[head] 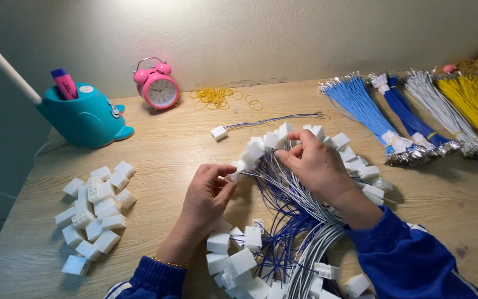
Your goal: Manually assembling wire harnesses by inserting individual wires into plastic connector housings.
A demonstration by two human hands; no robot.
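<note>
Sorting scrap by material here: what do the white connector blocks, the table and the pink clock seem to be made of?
White connector blocks: likely moulded plastic, matte, sharp-edged and uniform. Table: wood or wood-look laminate, pale with visible grain. Pink clock: glossy painted metal or plastic, with highlights on its bells; cannot tell which.

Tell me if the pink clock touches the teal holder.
Apart. The head view shows a plain stretch of bare table between the clock and the teal holder.
</note>
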